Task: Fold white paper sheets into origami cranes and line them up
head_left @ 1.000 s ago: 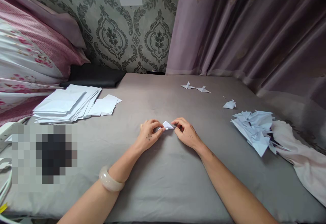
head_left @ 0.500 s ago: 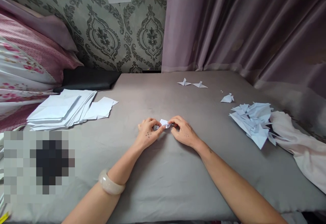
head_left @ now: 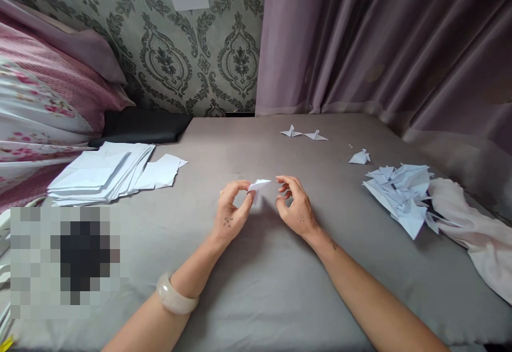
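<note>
Between the thumb and index finger of my left hand (head_left: 234, 208) is a small folded piece of white paper (head_left: 260, 184), raised just off the grey cloth. Its pointed end faces right. My right hand (head_left: 295, 202) is a short way to the right of that point, touching nothing, with thumb and fingers curved and apart. A pale bangle (head_left: 176, 296) circles my left forearm.
On the left lies a stack of white paper sheets (head_left: 96, 173), with torn paper pieces (head_left: 162, 172) beside it. Folded paper birds (head_left: 291, 131) stand at the back. To the right are another folded paper (head_left: 360, 157), a heap of paper birds (head_left: 402, 192) and a pale cloth (head_left: 472, 224).
My right hand has let go of the folded paper and drawn away to the right. My left hand has lifted and turned the paper, so its point now faces right.
</note>
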Demonstrator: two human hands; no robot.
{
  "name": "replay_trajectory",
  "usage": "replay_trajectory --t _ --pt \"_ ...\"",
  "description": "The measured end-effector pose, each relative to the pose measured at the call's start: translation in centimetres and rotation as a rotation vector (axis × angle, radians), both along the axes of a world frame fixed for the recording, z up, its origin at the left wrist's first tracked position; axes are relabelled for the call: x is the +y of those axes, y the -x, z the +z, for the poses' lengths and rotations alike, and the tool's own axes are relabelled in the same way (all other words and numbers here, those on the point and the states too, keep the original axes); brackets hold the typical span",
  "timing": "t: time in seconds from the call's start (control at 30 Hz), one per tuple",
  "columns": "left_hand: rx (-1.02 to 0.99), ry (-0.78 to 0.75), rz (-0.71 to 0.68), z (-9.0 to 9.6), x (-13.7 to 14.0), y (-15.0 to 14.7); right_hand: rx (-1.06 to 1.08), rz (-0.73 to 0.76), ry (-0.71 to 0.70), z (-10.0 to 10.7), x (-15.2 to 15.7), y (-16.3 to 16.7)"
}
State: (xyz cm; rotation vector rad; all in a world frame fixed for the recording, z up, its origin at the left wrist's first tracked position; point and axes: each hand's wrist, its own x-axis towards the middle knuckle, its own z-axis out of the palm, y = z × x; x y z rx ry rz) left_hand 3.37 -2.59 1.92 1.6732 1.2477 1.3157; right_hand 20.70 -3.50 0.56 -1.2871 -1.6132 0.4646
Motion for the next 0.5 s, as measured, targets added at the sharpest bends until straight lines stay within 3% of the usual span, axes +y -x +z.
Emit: replay_trajectory --t 0.17,0.27,0.33,0.5 --pt "-0.635 0.476 -0.115 0.1 0.5 0.7 0.000 0.006 -0.114 1.0 -0.7 0.2" --pt "-0.761 0.631 -0.104 0.3 0.9 1.1 0.052 0.067 -0.100 1.6 -1.0 0.4" --pt "-0.743 0.670 -0.100 0.4 0.9 1.1 0.142 0.137 0.023 2.0 -1.1 0.5" --pt "-0.600 0.586 -0.100 0.4 0.1 0.4 0.408 0.292 0.517 2.2 -1.1 1.2"
